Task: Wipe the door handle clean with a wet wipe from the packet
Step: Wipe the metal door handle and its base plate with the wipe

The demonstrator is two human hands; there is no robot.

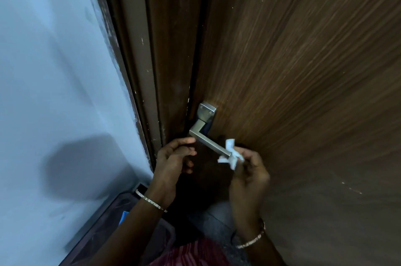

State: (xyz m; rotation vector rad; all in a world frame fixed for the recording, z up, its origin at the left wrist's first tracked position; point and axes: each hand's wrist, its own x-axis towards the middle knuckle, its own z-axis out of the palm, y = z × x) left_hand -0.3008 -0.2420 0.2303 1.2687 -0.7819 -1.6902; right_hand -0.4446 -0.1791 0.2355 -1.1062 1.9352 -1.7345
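Dark wood-grain door (293,59) meets a pale blue wall (47,70), its steel door handle (208,142) angled downward. A person's left hand (173,157) curls loosely at the lever's bend, gripping nothing visible, while the right hand (249,174) pinches a crumpled wet wipe (230,154) against the lever's tip.

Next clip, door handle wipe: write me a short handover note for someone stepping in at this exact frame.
Left hand: fingertips at the elbow end of the metal lever handle, holding nothing else.
Right hand: pinching a crumpled white wet wipe against the lever's free end.
Packet: not identifiable in view.
Done: wipe is out and on the handle.
Left: how much is wiped cannot be told; cover the lever length and the square mounting plate on the wooden door.
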